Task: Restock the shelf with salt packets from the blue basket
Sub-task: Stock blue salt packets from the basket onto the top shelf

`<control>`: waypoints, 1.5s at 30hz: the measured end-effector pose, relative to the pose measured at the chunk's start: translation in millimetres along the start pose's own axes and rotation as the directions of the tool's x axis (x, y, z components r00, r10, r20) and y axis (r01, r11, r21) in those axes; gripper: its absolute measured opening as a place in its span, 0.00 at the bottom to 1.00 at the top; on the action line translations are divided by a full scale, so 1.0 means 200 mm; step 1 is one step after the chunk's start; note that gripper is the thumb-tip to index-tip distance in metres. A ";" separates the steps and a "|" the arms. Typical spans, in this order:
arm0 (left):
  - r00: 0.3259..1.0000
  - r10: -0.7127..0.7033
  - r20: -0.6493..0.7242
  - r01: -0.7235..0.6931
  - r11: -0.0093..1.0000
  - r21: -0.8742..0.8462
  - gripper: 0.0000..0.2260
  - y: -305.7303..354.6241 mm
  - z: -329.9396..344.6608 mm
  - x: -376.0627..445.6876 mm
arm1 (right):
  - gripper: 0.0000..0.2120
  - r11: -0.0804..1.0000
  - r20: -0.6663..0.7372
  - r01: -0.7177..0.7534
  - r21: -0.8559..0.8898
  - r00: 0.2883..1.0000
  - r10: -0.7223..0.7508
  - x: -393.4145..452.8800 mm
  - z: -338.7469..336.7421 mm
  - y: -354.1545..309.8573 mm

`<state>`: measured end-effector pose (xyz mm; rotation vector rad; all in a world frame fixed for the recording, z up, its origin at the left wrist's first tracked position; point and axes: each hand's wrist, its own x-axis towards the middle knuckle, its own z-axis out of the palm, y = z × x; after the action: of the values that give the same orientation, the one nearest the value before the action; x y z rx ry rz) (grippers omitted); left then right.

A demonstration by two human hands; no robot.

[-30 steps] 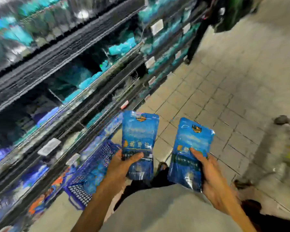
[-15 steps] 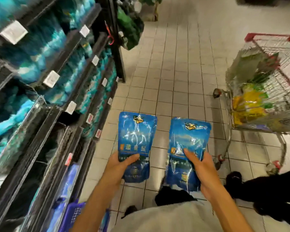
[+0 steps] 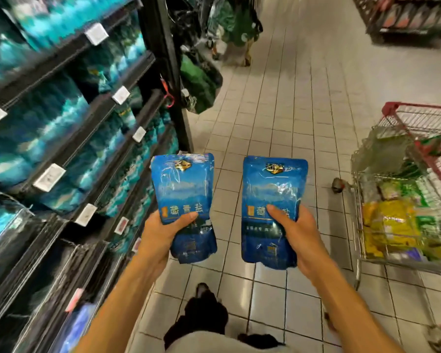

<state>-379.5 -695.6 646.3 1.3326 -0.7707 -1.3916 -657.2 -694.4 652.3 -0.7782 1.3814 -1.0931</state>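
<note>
I hold two blue salt packets upright in front of me, over the tiled aisle floor. My left hand (image 3: 161, 235) grips the lower half of the left salt packet (image 3: 183, 189), thumb across its front. My right hand (image 3: 298, 233) grips the right salt packet (image 3: 274, 194) the same way. The shelf (image 3: 69, 149) runs along my left, its black tiers packed with blurred teal and blue packets and white price tags. A blurred blue patch (image 3: 79, 324) shows at the shelf's foot near the bottom edge; I cannot tell whether it is the basket.
A red-rimmed wire shopping trolley (image 3: 402, 200) with green and yellow goods stands to my right. Green bags (image 3: 201, 85) hang at the shelf's end post. A person (image 3: 239, 29) stands far down the aisle. More shelving (image 3: 413, 19) sits at the far right.
My view has swung up and right, from the shelf front and blue basket to looking along the aisle. Both hands kept their packets and drew level, slightly closer to the camera.
</note>
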 end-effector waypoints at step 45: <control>0.224 0.667 -0.710 -0.610 0.664 0.432 0.18 2.53 -0.48 2.06 | 0.07 0.892 0.889 0.280 0.354 0.197 -0.414 2.49 2.81 -2.34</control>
<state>-115.9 -1206.1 970.2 1.2778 -0.5525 0.0567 -236.4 -1412.0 954.1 -1.4062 0.0332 -0.7228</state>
